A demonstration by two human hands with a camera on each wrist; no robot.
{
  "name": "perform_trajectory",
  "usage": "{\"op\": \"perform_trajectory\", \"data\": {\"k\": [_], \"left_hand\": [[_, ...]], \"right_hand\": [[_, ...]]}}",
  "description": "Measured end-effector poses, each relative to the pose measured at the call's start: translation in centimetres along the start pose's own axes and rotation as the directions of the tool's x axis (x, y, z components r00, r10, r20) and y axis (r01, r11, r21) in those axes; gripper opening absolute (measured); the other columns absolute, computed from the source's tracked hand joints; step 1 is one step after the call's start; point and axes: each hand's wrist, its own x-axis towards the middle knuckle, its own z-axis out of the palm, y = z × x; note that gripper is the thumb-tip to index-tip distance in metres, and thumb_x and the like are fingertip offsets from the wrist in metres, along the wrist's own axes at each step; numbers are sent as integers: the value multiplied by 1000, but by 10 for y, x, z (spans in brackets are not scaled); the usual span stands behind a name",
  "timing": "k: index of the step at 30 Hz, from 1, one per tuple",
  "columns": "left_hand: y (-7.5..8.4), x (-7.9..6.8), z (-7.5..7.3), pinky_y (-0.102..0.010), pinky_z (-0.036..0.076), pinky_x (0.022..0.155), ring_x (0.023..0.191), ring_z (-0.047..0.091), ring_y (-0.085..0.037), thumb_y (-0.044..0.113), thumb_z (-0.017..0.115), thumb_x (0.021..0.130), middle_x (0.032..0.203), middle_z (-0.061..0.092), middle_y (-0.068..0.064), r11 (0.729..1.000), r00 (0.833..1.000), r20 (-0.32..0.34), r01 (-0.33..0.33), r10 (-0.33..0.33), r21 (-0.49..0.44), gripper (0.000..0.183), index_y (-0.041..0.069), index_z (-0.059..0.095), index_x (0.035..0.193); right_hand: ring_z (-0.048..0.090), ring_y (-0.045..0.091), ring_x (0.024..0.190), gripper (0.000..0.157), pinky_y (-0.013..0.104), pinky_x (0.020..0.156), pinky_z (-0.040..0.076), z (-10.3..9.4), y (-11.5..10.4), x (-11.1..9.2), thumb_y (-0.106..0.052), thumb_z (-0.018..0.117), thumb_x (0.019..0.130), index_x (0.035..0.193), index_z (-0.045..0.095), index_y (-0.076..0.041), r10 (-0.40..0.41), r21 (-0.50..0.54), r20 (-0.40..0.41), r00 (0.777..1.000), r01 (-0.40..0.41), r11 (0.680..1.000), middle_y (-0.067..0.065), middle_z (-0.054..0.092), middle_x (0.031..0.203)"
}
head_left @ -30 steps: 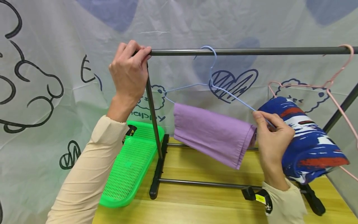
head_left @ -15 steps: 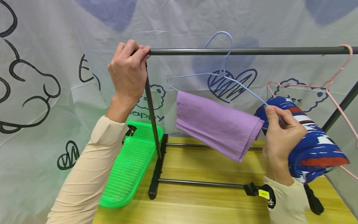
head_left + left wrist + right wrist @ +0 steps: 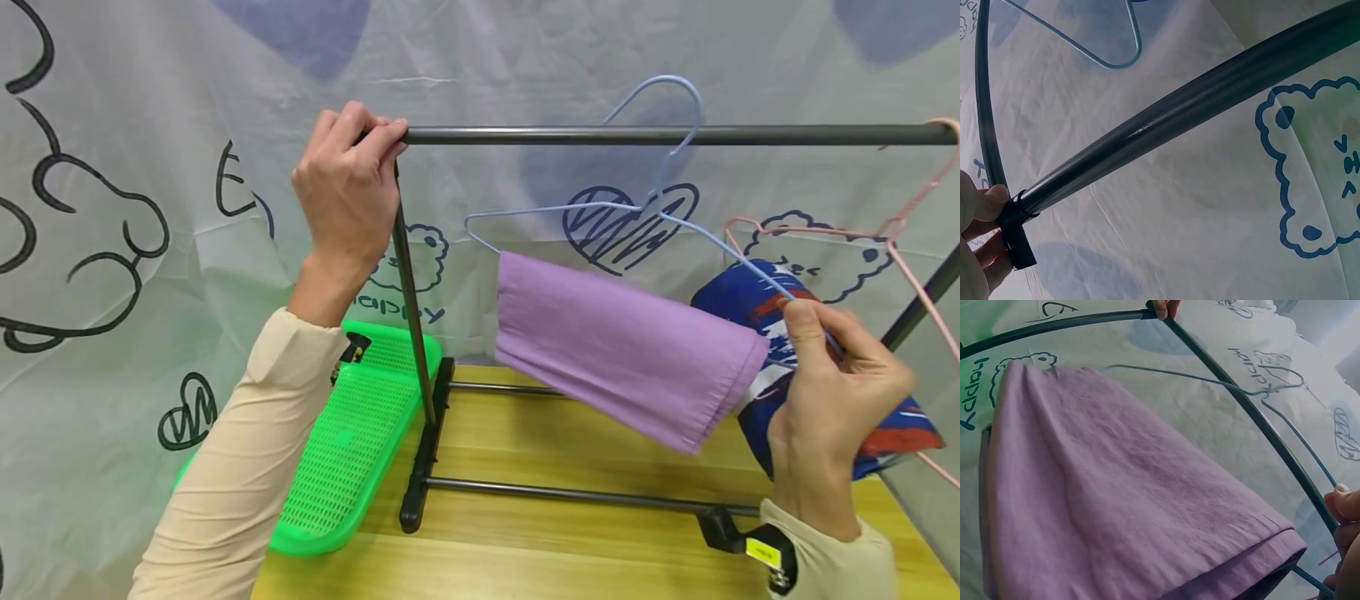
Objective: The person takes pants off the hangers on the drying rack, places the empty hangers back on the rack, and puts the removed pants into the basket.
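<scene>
Head view: we find the left hand [image 3: 347, 187] curled round the end of the dark, smooth metal rail [image 3: 517, 136], and the right hand [image 3: 840, 392] pinching one sloping arm of the light-blue, thin wire hanger [image 3: 657, 195]. The folded purple cloth [image 3: 622, 342], matte and softly creased, is draped over that hanger below the rail, its right end dipping. The hanger's rounded hook arches over the rail, its top well above it.

We judge the step in hand to be guiding the hook at the rail; whether on or off, we cannot tell. In our judgement the next move calls for a steady rail and a level hanger.

Behind the right hand hangs the blue, white and red printed cloth [image 3: 720, 293]; the green perforated plastic basket [image 3: 311, 546] lies to the left.
</scene>
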Motion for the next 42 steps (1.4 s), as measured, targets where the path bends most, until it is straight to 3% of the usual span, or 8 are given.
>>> {"op": "perform_trajectory", "data": {"k": [5,11,16,19,26,34,38,42], "left_hand": [[1,1,1,-47,55,65,88,60,-29,26,65,101,94,69,-8,1000,1000,-1,9,-9,-1,24,12,83,107],[2,1,1,-46,53,65,86,59,-29,26,65,101,94,69,-9,1000,1000,1,20,-20,-1,24,12,83,108],[4,1,3,-45,52,64,85,59,-29,26,65,100,93,69,-8,999,1000,-1,31,-31,-10,23,13,83,108],[5,2,4,-45,52,64,86,60,-28,27,65,100,94,70,-8,999,999,-3,36,-36,-12,24,13,83,108],[3,2,1,-46,53,67,88,61,-28,25,67,99,96,70,-7,998,998,8,59,-58,-1,21,13,83,107],[4,-1,0,-46,53,69,88,60,-29,21,68,99,99,70,-7,998,998,27,62,-62,-16,20,12,82,109],[4,-2,0,-48,54,72,94,62,-29,14,67,100,105,71,-8,998,998,38,56,-54,-35,18,9,81,112],[3,-7,-6,-48,56,81,107,64,-26,5,66,99,116,72,-7,994,997,58,58,-53,-91,22,8,79,117]], "right_hand": [[59,20,70,25,24,74,50,-13,-1,-2,8,83,79,90,69,26,-25,11,24,999,25,1000,13,68,72],[63,25,83,23,25,83,54,-27,0,-10,6,83,80,93,72,22,62,-31,20,998,-62,998,16,72,84],[66,23,72,19,22,73,56,-39,5,-14,13,81,78,89,70,25,61,45,43,997,-63,997,17,71,78],[65,22,70,23,21,72,57,-45,8,-18,13,81,78,91,68,27,76,28,70,995,-78,997,17,71,77],[65,22,67,28,21,68,57,-50,14,-28,19,76,79,93,59,36,40,56,119,992,-47,997,18,71,76],[65,23,70,25,22,69,57,-51,16,-36,21,75,80,95,60,35,56,84,161,985,-70,994,19,71,78],[62,24,67,22,22,66,55,-50,18,-37,23,74,79,94,61,34,71,116,159,985,-90,989,21,69,76],[61,22,67,21,20,64,53,-48,19,-40,20,74,81,94,64,32,73,63,176,982,-85,994,19,70,76]]}}
